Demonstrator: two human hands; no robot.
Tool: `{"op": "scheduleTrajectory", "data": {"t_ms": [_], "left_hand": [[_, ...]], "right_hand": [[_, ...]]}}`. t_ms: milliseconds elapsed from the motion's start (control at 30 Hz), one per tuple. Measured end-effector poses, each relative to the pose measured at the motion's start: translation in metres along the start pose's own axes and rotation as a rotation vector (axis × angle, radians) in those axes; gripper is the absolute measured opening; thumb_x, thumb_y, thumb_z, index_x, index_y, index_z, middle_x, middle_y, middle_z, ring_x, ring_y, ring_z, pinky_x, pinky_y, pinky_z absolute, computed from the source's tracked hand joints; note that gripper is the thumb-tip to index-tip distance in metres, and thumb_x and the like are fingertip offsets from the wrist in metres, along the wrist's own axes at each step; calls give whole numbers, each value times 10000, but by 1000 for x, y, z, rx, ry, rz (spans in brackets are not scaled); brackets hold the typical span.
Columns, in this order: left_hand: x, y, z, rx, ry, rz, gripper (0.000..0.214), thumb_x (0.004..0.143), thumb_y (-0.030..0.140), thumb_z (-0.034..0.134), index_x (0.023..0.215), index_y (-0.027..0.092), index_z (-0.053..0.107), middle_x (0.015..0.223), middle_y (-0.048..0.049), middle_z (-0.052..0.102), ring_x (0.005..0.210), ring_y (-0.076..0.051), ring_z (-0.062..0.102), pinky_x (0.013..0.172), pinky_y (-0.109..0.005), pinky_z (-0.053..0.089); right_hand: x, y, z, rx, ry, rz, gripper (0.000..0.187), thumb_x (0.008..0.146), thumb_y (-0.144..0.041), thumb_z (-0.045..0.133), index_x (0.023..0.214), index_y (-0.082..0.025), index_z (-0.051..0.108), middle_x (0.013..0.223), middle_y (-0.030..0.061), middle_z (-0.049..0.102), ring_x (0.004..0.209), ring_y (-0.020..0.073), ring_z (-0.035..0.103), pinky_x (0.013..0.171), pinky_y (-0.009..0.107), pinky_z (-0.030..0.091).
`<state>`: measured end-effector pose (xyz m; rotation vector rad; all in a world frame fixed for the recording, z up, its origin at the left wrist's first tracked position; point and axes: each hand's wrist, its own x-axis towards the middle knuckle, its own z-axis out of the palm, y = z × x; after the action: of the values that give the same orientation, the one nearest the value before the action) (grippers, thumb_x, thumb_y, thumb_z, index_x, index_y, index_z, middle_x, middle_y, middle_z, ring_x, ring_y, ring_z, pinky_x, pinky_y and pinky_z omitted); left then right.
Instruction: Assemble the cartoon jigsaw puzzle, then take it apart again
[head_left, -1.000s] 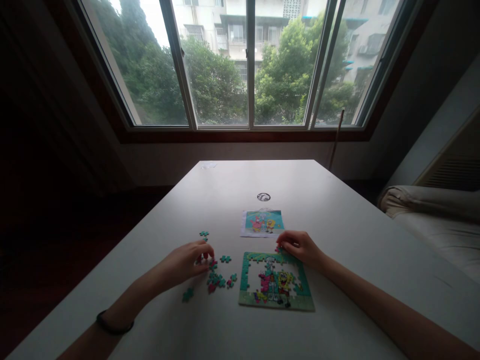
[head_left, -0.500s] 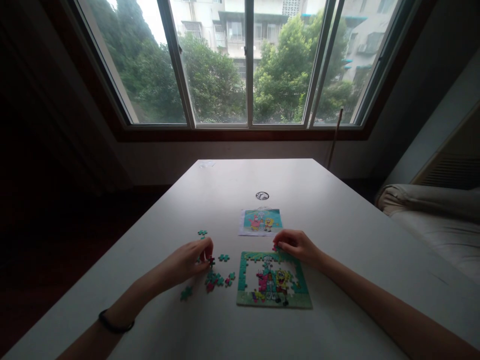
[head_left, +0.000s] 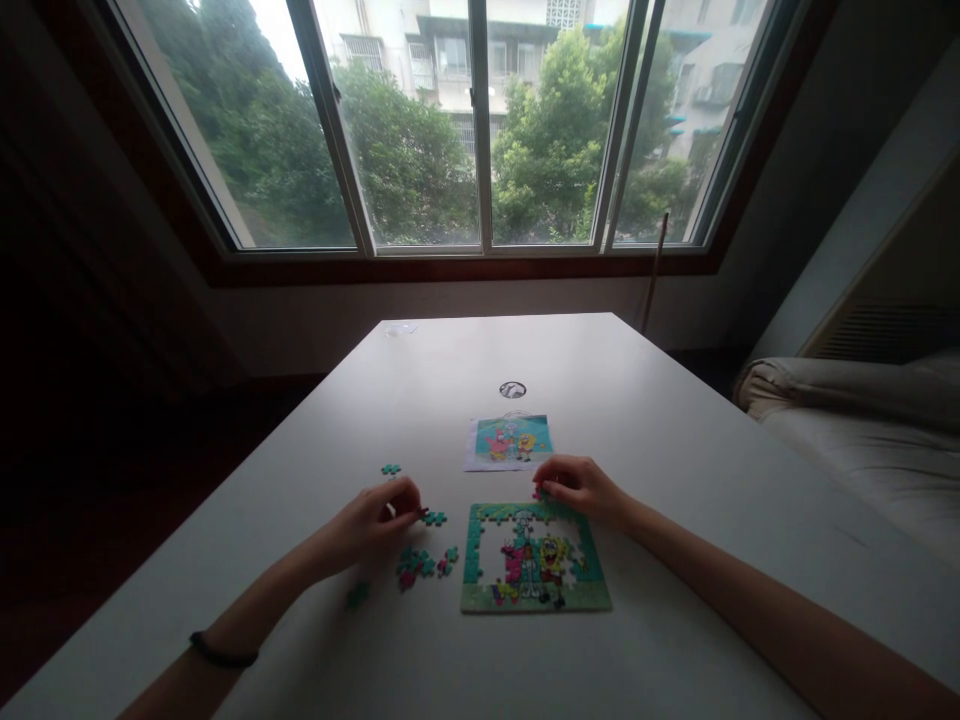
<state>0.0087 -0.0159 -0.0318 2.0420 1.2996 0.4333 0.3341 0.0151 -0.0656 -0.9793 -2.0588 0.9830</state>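
Observation:
A partly filled cartoon jigsaw puzzle (head_left: 534, 560) with a green border lies on the white table (head_left: 675, 470) in front of me. My right hand (head_left: 576, 487) rests at its far edge, fingers pinched on a small pink and green piece. My left hand (head_left: 371, 522) hovers left of the puzzle, fingertips closed on a dark puzzle piece, just above a cluster of loose teal and pink pieces (head_left: 421, 562). A black band circles my left wrist.
A printed reference picture (head_left: 508, 443) lies beyond the puzzle, with a round cable hole (head_left: 512, 389) farther back. Single loose pieces sit at the left (head_left: 390, 469) and near (head_left: 357, 595). A beige sofa (head_left: 862, 420) stands right; windows lie behind.
My left hand has lifted a piece out of the loose cluster and pinches it. The right hand stays at the puzzle's far edge. The camera has turned slightly right.

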Motion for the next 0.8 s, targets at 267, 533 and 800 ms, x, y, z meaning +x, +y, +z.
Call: {"op": "scheduleTrajectory", "data": {"t_ms": [267,533,800], "left_hand": [[3,-1,10,-413,15,8,238,835,393,503,862,157,489,887,-68,622,822,-193,599,672,-293,468],[4,4,13,-375,105,37,241,793,390,561,861,159,560,744,-24,616,657,-151,573,614,-266,472],[4,6,9,-243,154,34,293,802,403,515,858,153,658,744,-42,622,648,-152,544,587,-245,451]], "right_hand": [[0,-3,-1,-22,-1,-7,145,769,-189,534,854,-130,634,745,36,635,573,97,481,513,197,372],[1,-2,-1,-31,-1,-21,141,767,-184,535,849,-127,635,738,34,629,560,90,461,505,194,360],[0,-4,-2,-44,-8,-33,142,770,-184,531,848,-130,637,753,36,627,574,94,463,513,198,362]]}}
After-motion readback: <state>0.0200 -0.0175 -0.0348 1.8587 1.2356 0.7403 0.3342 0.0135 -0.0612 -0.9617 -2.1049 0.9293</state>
